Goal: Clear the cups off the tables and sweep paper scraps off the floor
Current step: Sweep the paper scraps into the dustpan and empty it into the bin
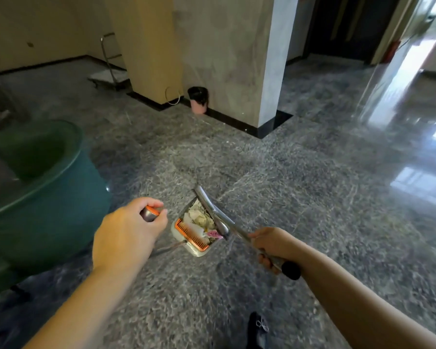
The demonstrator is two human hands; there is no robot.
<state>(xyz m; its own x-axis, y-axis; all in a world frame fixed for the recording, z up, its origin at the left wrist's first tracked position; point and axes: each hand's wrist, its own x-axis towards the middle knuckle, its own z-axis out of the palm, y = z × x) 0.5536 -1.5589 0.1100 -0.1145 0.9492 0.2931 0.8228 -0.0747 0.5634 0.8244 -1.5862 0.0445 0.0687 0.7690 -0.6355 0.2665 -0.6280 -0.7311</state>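
Gripping both handles: my left hand wraps the cream dustpan's orange-capped pole, my right hand the metal broom. Paper scraps sit inside, broom head lying across the pan's far edge.

A polished grey stone floor carried everything. On it stood a cream dustpan holding crumpled paper scraps (one pink), a pink waste bin against the pillar's base, a flat trolley farther back, and a green armchair at left.
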